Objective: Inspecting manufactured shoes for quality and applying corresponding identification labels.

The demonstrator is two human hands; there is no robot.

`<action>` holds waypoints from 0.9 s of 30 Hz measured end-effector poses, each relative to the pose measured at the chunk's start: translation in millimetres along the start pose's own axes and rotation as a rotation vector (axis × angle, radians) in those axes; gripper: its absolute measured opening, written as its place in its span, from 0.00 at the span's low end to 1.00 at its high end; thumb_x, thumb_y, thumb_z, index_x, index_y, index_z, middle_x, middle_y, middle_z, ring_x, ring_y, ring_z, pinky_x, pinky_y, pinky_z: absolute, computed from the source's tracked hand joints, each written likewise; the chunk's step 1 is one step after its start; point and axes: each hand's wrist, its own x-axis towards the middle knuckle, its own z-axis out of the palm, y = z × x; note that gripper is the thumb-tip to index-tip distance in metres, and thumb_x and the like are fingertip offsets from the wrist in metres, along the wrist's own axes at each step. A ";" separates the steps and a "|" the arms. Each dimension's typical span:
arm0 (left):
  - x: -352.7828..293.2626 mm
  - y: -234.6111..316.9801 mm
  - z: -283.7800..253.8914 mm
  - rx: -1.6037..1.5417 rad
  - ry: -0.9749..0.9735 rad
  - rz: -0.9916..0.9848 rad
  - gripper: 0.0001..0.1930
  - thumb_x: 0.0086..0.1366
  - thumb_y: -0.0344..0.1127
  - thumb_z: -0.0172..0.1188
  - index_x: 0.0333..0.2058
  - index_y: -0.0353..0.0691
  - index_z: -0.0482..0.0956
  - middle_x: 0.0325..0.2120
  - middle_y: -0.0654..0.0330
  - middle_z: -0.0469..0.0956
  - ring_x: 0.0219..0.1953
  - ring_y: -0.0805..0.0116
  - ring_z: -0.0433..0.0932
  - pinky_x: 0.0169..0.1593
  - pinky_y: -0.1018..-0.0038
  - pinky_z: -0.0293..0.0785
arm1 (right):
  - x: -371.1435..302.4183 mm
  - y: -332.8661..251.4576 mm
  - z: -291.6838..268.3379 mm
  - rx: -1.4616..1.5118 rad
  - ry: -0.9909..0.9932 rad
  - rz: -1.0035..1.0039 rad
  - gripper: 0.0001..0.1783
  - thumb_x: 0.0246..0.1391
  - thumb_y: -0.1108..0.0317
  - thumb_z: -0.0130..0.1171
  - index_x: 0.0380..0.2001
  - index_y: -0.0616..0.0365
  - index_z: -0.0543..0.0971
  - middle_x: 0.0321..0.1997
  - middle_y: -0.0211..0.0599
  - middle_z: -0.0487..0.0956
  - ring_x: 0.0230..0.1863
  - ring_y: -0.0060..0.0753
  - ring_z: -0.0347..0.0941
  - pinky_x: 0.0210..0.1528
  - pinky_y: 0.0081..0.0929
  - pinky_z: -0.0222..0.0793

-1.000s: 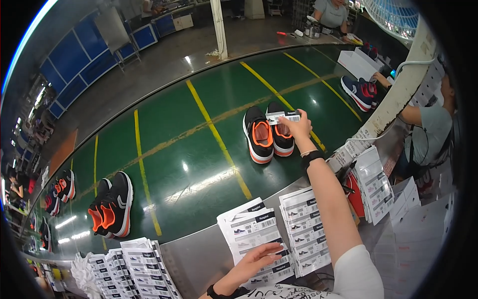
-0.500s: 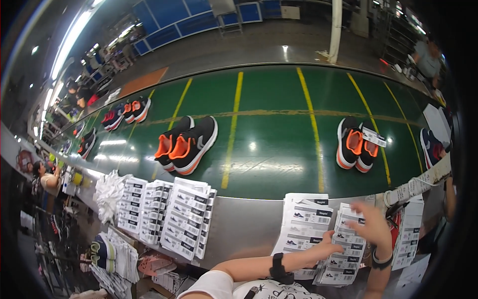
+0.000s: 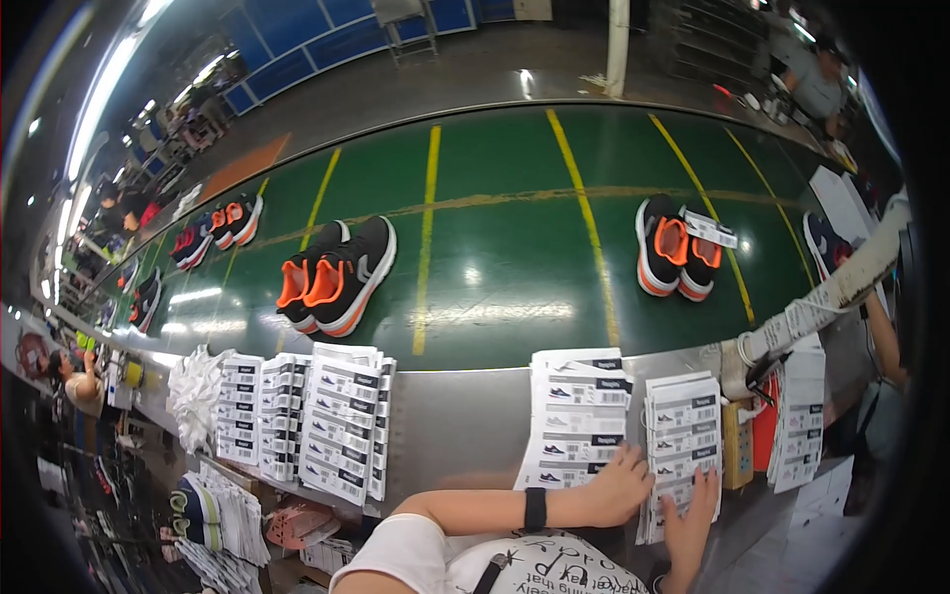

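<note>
Two stacks of label sheets printed with small shoe pictures lie side by side before me, a left stack [image 3: 579, 416] and a right stack [image 3: 683, 426]. My left hand [image 3: 616, 487] rests over the lower part of the left stack, its fingers loosely stretched toward the right one. Against the lower end of the right stack, my right hand [image 3: 691, 525] has its thumb and fingers apart. Neither hand visibly holds a sheet. Beyond them, a black and orange pair of shoes [image 3: 678, 247] stands on the green conveyor belt [image 3: 495, 267], a white label strip lying across one shoe.
More label sheets [image 3: 341, 421] stand in rows at left, beside crumpled white paper [image 3: 193, 391]. Another black and orange pair [image 3: 336, 277] sits on the belt, with several shoes farther left. A wrapped pole [image 3: 821, 292] slants across the right side, near a co-worker's arm [image 3: 884, 332].
My right hand has come down from above the right stack to its lower end, and my left hand has drawn back slightly. The whole view has shifted a little.
</note>
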 end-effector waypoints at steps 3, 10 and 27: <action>-9.8 -13.7 -13.1 0.187 -0.154 -0.015 0.24 0.56 0.39 0.62 0.51 0.39 0.72 0.49 0.51 0.69 0.64 0.43 0.58 0.60 0.27 0.45 | 3.5 20.6 1.8 -0.009 0.219 0.205 0.40 0.51 0.60 0.64 0.63 0.67 0.61 0.66 0.61 0.60 0.66 0.61 0.56 0.67 0.45 0.51; -24.1 -26.7 -27.9 0.172 -0.183 -0.002 0.20 0.56 0.43 0.64 0.44 0.42 0.73 0.51 0.58 0.68 0.63 0.55 0.60 0.59 0.29 0.51 | 15.2 19.8 -3.7 -0.021 0.205 0.271 0.41 0.47 0.59 0.68 0.60 0.69 0.62 0.56 0.58 0.67 0.58 0.57 0.63 0.61 0.43 0.58; -96.9 -41.9 -62.3 0.151 -0.118 -0.228 0.23 0.54 0.39 0.66 0.48 0.44 0.72 0.51 0.57 0.67 0.63 0.54 0.60 0.58 0.32 0.54 | 35.8 25.9 -12.2 1.044 0.132 0.207 0.17 0.52 0.77 0.61 0.46 0.70 0.75 0.40 0.35 0.80 0.39 0.20 0.74 0.45 0.20 0.68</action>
